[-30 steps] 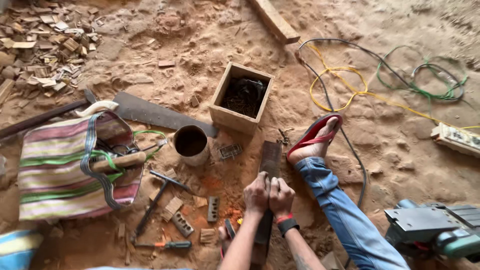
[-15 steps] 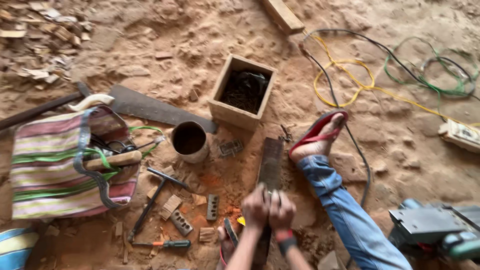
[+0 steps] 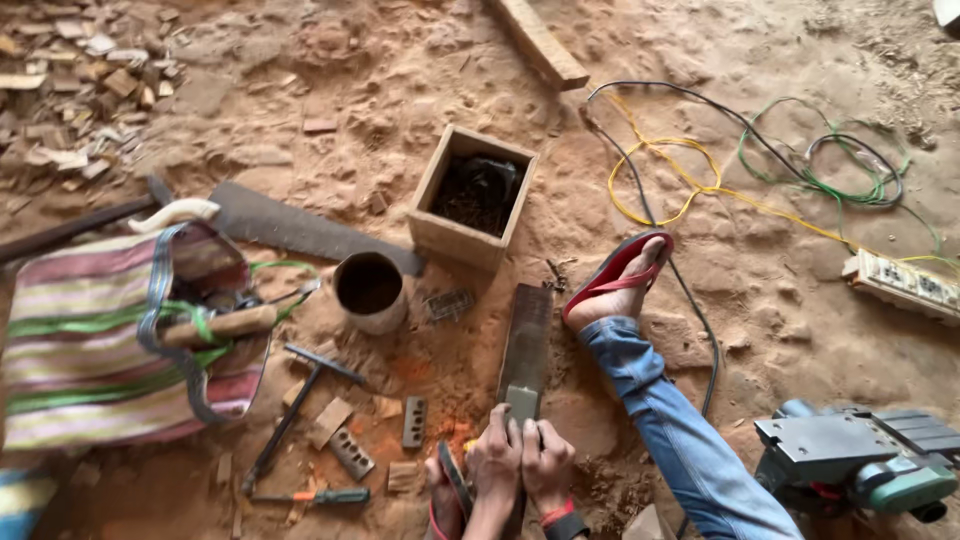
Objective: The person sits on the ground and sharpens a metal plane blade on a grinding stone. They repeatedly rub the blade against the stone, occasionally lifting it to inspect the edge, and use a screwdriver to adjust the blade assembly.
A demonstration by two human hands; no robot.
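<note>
Floor: sandy ground point(image 3: 800, 300) is strewn with cables and offcuts.
Striped bag point(image 3: 95, 350): laid well left of the work.
Sharpening stone point(image 3: 526, 345): a long dark slab, its axis running straight away from the hands (foot point(image 3: 622, 285) just beside its far end).
Small blade point(image 3: 521, 404): pressed flat on the stone's near end.
Left hand point(image 3: 497, 462): fingers closed down on the blade.
Right hand point(image 3: 547, 465): pressed alongside, equally near.

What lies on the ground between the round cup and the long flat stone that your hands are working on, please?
In the head view, a small perforated metal piece lies on the sawdust between the cup and the stone; both hands press a blade there.
</note>
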